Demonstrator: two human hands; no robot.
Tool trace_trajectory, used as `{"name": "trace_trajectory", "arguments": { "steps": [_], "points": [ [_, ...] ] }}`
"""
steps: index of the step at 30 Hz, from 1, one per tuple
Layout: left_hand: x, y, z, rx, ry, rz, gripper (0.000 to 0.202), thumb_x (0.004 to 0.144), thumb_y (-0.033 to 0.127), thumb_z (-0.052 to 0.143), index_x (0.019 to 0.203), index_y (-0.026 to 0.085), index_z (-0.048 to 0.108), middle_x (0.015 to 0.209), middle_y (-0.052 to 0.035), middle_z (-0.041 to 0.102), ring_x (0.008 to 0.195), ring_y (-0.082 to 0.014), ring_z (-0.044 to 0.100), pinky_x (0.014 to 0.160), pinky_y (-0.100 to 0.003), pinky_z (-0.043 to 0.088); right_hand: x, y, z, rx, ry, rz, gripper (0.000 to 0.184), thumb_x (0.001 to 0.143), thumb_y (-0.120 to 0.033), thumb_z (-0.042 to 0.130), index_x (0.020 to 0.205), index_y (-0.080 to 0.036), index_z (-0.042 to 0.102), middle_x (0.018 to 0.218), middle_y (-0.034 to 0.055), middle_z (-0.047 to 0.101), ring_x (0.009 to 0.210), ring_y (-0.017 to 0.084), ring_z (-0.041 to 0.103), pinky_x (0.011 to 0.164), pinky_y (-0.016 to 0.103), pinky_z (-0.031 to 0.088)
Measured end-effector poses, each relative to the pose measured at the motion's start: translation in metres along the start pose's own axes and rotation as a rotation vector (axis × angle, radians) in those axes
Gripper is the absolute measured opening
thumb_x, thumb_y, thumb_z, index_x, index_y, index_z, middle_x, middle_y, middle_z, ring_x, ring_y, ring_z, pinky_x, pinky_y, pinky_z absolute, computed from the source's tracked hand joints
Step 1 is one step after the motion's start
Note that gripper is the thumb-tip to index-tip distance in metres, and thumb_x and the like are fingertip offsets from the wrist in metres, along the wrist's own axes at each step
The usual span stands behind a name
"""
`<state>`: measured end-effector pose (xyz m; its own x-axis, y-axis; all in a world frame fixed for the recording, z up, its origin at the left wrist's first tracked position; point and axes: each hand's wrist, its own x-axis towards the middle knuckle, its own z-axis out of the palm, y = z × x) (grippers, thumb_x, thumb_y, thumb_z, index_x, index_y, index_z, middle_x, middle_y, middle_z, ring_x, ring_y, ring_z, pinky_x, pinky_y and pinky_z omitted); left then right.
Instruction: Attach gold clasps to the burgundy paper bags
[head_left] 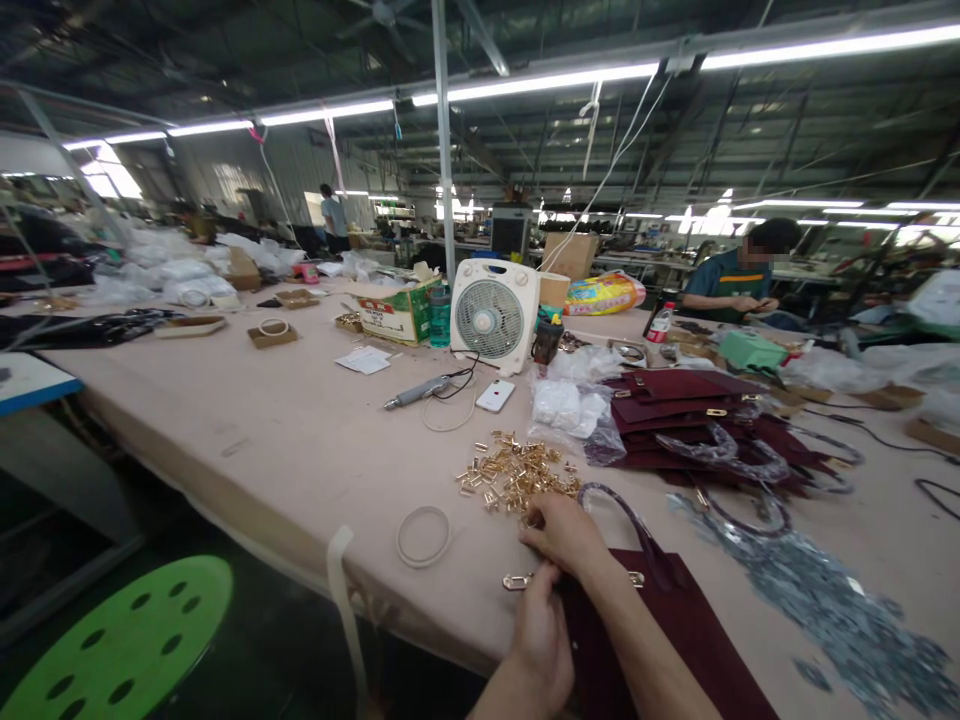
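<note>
My left hand (541,635) is closed at the left edge of a burgundy handbag (686,620), its thumb and finger beside a gold oblong metal fitting (517,581). A second gold fitting (637,579) shows on the bag beyond my right forearm. My right hand (568,535) crosses over the bag, fingers curled down at the near edge of a heap of small gold metal fittings (517,475). Whatever lies under those fingertips is hidden. The bag's handle (619,505) arches up just right of my right hand.
Stacked burgundy bags (697,410) and scattered grey flat pieces (825,600) lie to the right. Beyond the heap are a phone (496,396), a corded grey tool (416,392) and a box fan (493,315). A tape roll (423,536) lies left; a co-worker (731,275) sits across.
</note>
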<state>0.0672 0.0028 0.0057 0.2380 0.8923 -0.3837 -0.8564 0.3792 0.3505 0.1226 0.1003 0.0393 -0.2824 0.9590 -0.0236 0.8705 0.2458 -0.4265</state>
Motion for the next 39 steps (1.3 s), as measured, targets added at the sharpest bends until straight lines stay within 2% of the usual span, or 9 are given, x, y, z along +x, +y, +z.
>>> {"name": "trace_trajectory", "arguments": {
  "steps": [4,10,13,19,26,30,33,36,39],
  "points": [
    [-0.004,0.001,0.003,-0.021,-0.068,-0.019,0.042,0.078,0.035,0.067,0.11,0.01,0.076,0.116,-0.0165,0.078,0.11,-0.0399,0.072,0.107,-0.052,0.049,-0.006,0.003,-0.001,-0.006,-0.004,-0.066,0.01,0.082,-0.017,0.068,0.087,-0.023,0.073,0.09,0.0051,0.077,0.089,0.023,0.07,0.077,0.029,0.041],
    [-0.005,0.002,0.004,-0.034,-0.08,-0.03,0.042,0.075,0.031,0.066,0.111,0.011,0.076,0.116,-0.0157,0.078,0.109,-0.0387,0.072,0.105,-0.051,0.05,-0.008,0.011,0.006,0.087,0.087,-0.118,0.023,0.09,-0.014,0.057,0.105,-0.022,0.072,0.094,0.0065,0.078,0.091,0.023,0.071,0.08,0.028,0.044],
    [-0.004,0.002,0.005,-0.037,-0.09,-0.023,0.042,0.077,0.031,0.066,0.113,0.013,0.076,0.116,-0.0145,0.078,0.109,-0.0377,0.072,0.104,-0.05,0.05,-0.005,0.015,0.009,0.171,0.114,-0.168,0.028,0.092,-0.011,0.051,0.104,-0.023,0.074,0.097,0.006,0.079,0.093,0.022,0.072,0.084,0.029,0.046],
    [-0.003,0.001,0.003,-0.049,-0.09,-0.006,0.042,0.081,0.033,0.067,0.117,0.014,0.075,0.118,-0.014,0.078,0.113,-0.0365,0.071,0.107,-0.049,0.05,-0.008,0.02,0.012,0.235,0.174,-0.175,0.024,0.095,-0.019,0.053,0.101,-0.02,0.076,0.099,0.0098,0.078,0.094,0.025,0.071,0.088,0.035,0.05],
    [0.001,0.006,0.0,-0.048,-0.058,-0.071,0.04,0.088,0.033,0.064,0.121,0.012,0.074,0.117,-0.0152,0.078,0.115,-0.0352,0.072,0.108,-0.049,0.051,-0.042,0.022,-0.008,0.749,0.307,-0.052,0.022,0.099,-0.04,0.058,0.106,-0.022,0.07,0.09,0.0058,0.075,0.079,0.023,0.071,0.073,0.034,0.056],
    [0.0,0.018,0.003,0.076,0.046,-0.064,0.035,0.094,0.031,0.062,0.122,0.014,0.073,0.113,-0.0124,0.08,0.113,-0.0318,0.074,0.106,-0.048,0.055,-0.071,0.043,-0.028,0.884,0.567,0.035,0.03,0.092,-0.05,0.07,0.1,-0.021,0.073,0.095,0.0057,0.072,0.085,0.022,0.067,0.076,0.031,0.054],
    [0.004,0.027,0.001,0.231,0.108,-0.011,0.031,0.094,0.025,0.061,0.12,0.015,0.072,0.113,-0.011,0.08,0.109,-0.0289,0.076,0.103,-0.045,0.057,-0.096,0.071,-0.031,1.013,0.722,0.162,0.035,0.089,-0.054,0.073,0.099,-0.02,0.073,0.079,0.0014,0.066,0.071,0.017,0.059,0.067,0.028,0.048],
    [0.015,0.036,-0.007,0.429,0.06,0.031,0.032,0.091,0.031,0.064,0.118,0.016,0.073,0.115,-0.011,0.08,0.109,-0.0292,0.075,0.103,-0.046,0.057,-0.121,0.099,-0.022,1.162,0.82,0.257,0.038,0.086,-0.055,0.076,0.097,-0.019,0.072,0.067,-0.002,0.059,0.061,0.014,0.05,0.059,0.026,0.042],
    [0.028,0.048,-0.015,0.758,-0.016,0.167,0.037,0.088,0.039,0.068,0.118,0.019,0.075,0.124,-0.0092,0.078,0.121,-0.0307,0.07,0.108,-0.047,0.053,-0.14,0.118,-0.006,1.22,0.855,0.324,0.04,0.083,-0.055,0.079,0.097,-0.019,0.072,0.067,-0.0024,0.058,0.06,0.013,0.048,0.058,0.026,0.038]
  ]
}}
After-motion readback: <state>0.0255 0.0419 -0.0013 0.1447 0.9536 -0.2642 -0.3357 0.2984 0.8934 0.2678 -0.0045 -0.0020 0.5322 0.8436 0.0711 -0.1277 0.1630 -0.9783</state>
